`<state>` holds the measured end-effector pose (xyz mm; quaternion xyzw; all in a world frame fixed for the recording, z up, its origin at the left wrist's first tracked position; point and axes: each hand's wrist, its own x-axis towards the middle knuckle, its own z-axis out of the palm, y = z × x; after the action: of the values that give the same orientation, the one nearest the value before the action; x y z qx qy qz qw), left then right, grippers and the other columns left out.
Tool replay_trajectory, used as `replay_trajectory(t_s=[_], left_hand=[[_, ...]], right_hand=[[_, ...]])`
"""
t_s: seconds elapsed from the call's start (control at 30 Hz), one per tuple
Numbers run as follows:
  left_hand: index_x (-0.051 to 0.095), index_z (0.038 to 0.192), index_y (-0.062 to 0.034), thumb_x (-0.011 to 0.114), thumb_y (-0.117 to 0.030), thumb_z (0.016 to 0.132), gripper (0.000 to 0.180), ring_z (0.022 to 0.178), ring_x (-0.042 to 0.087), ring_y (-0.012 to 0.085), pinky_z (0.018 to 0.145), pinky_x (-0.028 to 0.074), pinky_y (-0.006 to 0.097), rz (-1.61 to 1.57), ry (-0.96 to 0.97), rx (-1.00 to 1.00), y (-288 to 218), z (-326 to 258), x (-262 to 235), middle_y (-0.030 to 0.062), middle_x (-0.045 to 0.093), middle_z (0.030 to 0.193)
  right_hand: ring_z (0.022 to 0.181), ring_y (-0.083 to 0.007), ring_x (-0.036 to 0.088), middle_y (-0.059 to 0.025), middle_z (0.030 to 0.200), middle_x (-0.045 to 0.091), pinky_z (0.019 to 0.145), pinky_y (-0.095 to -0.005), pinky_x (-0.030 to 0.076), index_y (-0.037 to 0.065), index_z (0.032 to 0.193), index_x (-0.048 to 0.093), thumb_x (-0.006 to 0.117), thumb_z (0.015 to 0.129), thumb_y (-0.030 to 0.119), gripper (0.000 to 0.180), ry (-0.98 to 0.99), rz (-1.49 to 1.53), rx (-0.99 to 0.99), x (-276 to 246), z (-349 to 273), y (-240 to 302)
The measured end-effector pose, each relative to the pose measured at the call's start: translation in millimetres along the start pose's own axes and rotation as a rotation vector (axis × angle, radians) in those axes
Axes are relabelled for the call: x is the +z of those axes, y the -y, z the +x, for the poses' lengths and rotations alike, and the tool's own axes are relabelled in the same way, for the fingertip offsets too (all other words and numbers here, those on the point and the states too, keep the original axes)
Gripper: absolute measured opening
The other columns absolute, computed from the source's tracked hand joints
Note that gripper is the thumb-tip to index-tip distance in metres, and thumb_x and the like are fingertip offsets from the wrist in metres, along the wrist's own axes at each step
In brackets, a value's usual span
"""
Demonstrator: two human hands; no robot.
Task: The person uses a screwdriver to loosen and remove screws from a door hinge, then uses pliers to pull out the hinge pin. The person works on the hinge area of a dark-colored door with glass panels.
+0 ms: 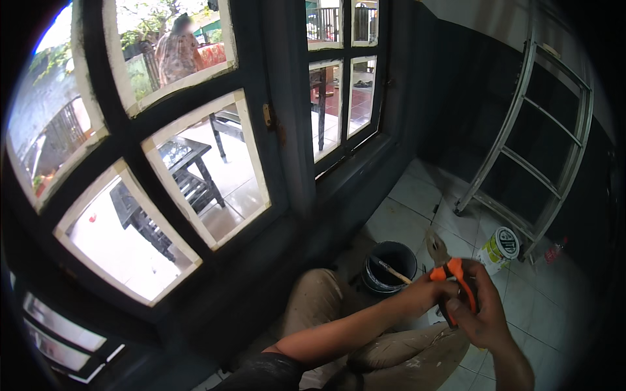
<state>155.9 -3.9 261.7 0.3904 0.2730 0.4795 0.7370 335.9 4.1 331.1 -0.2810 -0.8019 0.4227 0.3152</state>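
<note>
A dark, near-black sleeve (270, 373) of loose cloth showed towards six-thirty, creased and cut short, its hem ending near the left elbow. Beyond that hem the left forearm (345, 335) was bare, slim and tapering to the wrist. Trousers (404, 358) of tan-brown cloth filled the area from five to six o'clock, wrinkled along the leg and dotted with pale flecks and smears. The left hand (422, 296), at four-thirty, and the right hand (484, 318), at four, were both bare.

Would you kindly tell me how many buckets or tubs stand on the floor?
2: a dark bucket left of the orange-handled pliers, with a brush in it, and a white-and-green tub near the ladder. Others may be hidden behind the left hand or legs.
</note>
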Motion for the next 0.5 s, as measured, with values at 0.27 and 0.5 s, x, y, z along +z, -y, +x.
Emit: replay_trajectory(t_s=[0.27, 0.5], left_hand=[[0.058, 0.136, -0.0004, 0.058, -0.018, 0.113, 0.029, 0.097, 0.065, 0.0093, 0.086, 0.053, 0.027, -0.011, -0.456, 0.389, 125, -45, -9, 0.0024, 0.067, 0.113], [0.055, 0.135, -0.0039, 0.05, -0.014, 0.116, 0.022, 0.088, 0.056, 0.0039, 0.076, 0.047, 0.023, 0.095, -0.443, 0.379, 66, -103, -58, -0.003, 0.061, 0.102]], right_hand=[[0.071, -0.0167, 0.072, -0.0106, 0.08, 0.071, 0.064, -0.0329, 0.054, 0.001, 0.127, 0.056, 0.062, 0.11, 0.019, 0.025, -0.283, -0.149, 0.019, 80, -38, -74], [0.079, -0.034, 0.078, -0.0195, 0.096, 0.076, 0.069, -0.0405, 0.06, -0.002, 0.137, 0.064, 0.069, 0.105, 0.015, 0.036, 0.002, -0.187, -0.138, 103, 27, -37]])
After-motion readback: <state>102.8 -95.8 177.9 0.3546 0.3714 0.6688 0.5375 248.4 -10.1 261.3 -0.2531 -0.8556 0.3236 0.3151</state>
